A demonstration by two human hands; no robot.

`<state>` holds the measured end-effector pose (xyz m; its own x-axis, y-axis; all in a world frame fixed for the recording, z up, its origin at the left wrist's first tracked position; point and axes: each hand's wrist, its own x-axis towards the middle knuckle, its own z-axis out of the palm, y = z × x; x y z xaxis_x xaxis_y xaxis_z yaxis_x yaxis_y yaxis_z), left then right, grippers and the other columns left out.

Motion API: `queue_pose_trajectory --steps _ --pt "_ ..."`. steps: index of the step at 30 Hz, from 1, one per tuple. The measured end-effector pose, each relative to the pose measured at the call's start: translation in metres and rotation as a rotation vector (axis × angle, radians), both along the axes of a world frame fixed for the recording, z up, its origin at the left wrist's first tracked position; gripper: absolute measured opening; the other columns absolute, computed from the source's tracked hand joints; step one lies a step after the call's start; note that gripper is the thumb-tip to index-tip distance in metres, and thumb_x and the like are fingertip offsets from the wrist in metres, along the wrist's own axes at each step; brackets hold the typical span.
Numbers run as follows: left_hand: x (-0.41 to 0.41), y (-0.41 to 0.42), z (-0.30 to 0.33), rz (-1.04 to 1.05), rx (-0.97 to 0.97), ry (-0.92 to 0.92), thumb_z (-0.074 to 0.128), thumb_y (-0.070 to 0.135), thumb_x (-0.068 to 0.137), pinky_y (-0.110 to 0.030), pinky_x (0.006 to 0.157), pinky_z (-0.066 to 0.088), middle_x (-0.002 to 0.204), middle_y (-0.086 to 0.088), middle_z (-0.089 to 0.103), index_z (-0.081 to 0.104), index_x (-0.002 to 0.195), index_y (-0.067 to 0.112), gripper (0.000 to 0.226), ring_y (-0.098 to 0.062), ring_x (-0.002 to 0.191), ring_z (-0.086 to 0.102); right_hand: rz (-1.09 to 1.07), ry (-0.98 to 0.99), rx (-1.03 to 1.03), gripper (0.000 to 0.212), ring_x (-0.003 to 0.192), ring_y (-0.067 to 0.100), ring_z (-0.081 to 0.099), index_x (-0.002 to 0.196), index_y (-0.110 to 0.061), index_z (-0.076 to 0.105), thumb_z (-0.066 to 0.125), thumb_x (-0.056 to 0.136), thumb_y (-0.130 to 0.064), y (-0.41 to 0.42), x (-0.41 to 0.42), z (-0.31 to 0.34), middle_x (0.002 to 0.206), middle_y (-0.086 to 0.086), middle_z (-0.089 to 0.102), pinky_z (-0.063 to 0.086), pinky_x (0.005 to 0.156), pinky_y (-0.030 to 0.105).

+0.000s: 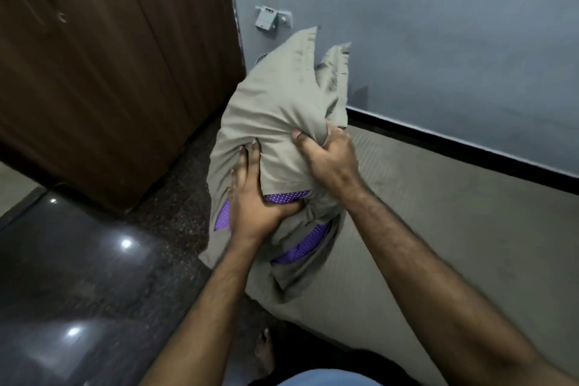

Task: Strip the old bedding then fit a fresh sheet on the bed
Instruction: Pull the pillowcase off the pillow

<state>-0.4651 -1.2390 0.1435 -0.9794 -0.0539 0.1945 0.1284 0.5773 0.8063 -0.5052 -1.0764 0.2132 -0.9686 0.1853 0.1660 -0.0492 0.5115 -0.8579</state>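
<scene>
A pillow in a grey-beige pillowcase point(282, 110) stands on end at the bed's left edge. At its lower, open end the purple white-dotted pillow point(288, 196) shows through. My left hand point(255, 194) grips the pillow's lower part, fingers lying up along the case and thumb curled over the purple fabric. My right hand point(326, 153) bunches a fistful of the pillowcase near its right side. The bed point(454, 229) is covered by a grey-beige sheet and runs along the wall to the right.
A brown wooden wardrobe point(109, 72) stands at the left, close to the bed. Dark glossy stone floor point(78, 291) lies between them. My bare foot point(264, 351) is on the floor by the bed. A switch box point(269, 19) sits on the blue wall above the pillow.
</scene>
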Motion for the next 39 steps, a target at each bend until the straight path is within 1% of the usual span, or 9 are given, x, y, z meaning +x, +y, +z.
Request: queue_pose_trajectory --steps 5,8,11,14,17,22,25,33,39 --pt "-0.04 0.004 -0.032 -0.221 -0.321 -0.174 0.073 0.075 0.05 -0.059 0.123 0.014 0.171 0.011 0.0 -0.001 0.158 0.052 0.133 -0.034 0.156 0.007 -0.227 -0.106 -0.116 0.039 0.092 0.015 0.069 0.104 -0.027 0.065 0.064 0.085 -0.06 0.023 -0.002 -0.079 0.093 -0.009 0.072 0.057 0.084 0.039" --pt "-0.054 0.033 -0.085 -0.471 -0.492 -0.328 0.08 0.053 0.069 -0.051 0.126 0.014 0.172 0.002 0.002 0.001 0.16 0.046 0.121 -0.038 0.155 0.009 -0.321 -0.452 -0.024 0.059 0.099 0.032 0.066 0.123 -0.018 0.061 0.053 0.088 -0.065 0.055 0.016 -0.15 0.094 0.006 0.066 0.05 0.086 0.04" --pt "-0.049 0.063 -0.148 -0.648 -0.515 -0.501 0.07 0.043 0.088 -0.041 0.125 0.018 0.169 -0.009 0.017 0.009 0.163 0.029 0.098 -0.033 0.155 0.015 -0.278 -0.809 0.055 0.051 0.127 0.038 0.054 0.139 -0.009 0.054 0.054 0.099 -0.041 0.09 0.043 -0.224 0.134 0.021 0.061 0.045 0.103 0.037" --pt "-0.035 0.081 -0.186 -0.721 -0.509 -0.663 0.056 0.044 0.1 -0.04 0.126 0.015 0.168 -0.01 0.021 0.012 0.163 0.021 0.081 -0.031 0.155 0.018 -0.235 -1.022 0.124 0.05 0.129 0.039 0.054 0.14 -0.008 0.054 0.057 0.096 -0.033 0.117 0.069 -0.254 0.14 0.02 0.057 0.045 0.103 0.035" --pt "-0.03 0.099 -0.206 -0.798 -0.572 -0.696 0.045 0.045 0.105 -0.04 0.126 0.012 0.168 -0.01 0.019 0.015 0.163 0.02 0.07 -0.029 0.156 0.016 -0.289 -1.055 0.108 0.055 0.12 0.037 0.061 0.132 -0.01 0.061 0.059 0.086 -0.04 0.152 0.084 -0.268 0.133 0.019 0.063 0.051 0.096 0.036" --pt "-0.027 0.156 -0.18 -0.924 -0.667 -0.695 0.036 0.055 0.105 -0.045 0.123 0.022 0.168 -0.015 0.018 0.009 0.163 0.023 0.072 -0.034 0.154 0.021 -0.351 -0.993 0.106 0.05 0.124 0.035 0.058 0.138 -0.005 0.055 0.059 0.095 -0.029 0.202 0.093 -0.253 0.136 0.018 0.061 0.046 0.102 0.034" --pt "-0.022 0.194 -0.152 -0.972 -0.654 -0.576 0.036 0.056 0.105 -0.044 0.119 0.03 0.165 -0.016 0.026 0.011 0.163 0.02 0.073 -0.034 0.149 0.032 -0.378 -0.907 0.068 0.048 0.127 0.031 0.057 0.137 -0.005 0.057 0.059 0.097 -0.031 0.214 0.102 -0.222 0.138 0.015 0.06 0.043 0.103 0.031" --pt "0.041 0.289 -0.088 -1.129 -0.456 -0.326 0.045 0.046 0.106 -0.04 0.118 0.029 0.159 -0.02 0.038 0.027 0.16 0.009 0.068 -0.034 0.147 0.035 -0.67 -0.683 -0.015 0.041 0.126 0.027 0.058 0.133 -0.004 0.06 0.059 0.099 -0.027 0.244 0.199 -0.137 0.136 0.013 0.063 0.043 0.103 0.031" --pt "0.12 0.344 -0.062 -1.305 -0.346 -0.284 0.049 0.042 0.105 -0.034 0.116 0.029 0.16 -0.017 0.037 0.027 0.159 0.008 0.068 -0.029 0.147 0.035 -0.861 -0.619 -0.015 0.034 0.119 0.026 0.062 0.126 -0.008 0.065 0.061 0.098 -0.028 0.284 0.306 -0.109 0.127 0.01 0.067 0.047 0.098 0.031"
